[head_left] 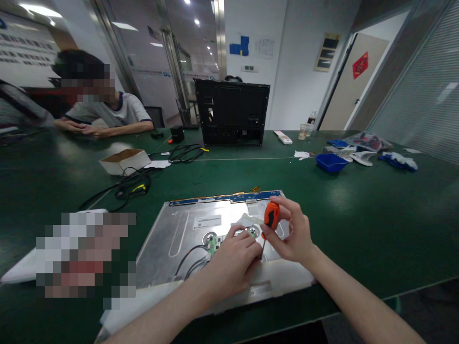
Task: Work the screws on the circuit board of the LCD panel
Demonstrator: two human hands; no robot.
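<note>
A metal-backed display panel [181, 220] lies on the table in front of me, with a blue circuit strip [215, 198] along its far edge. My right hand [292, 234] grips a screwdriver [271, 215] by its orange and black handle; the shaft points down at the panel's back, right beside my left hand. My left hand [234, 258] rests on the panel, fingers curled over a small green circuit board [213, 243]. What those fingers hold, if anything, is hidden. Black cables [188, 260] run from the board toward the near side.
A black monitor housing [233, 112] stands at the back. Left of the panel are an open white box [125, 161] and tangled cables [134, 184]. A blue tray [330, 162] and gloves [399, 161] lie at the right. Another person [107, 110] sits at the far left.
</note>
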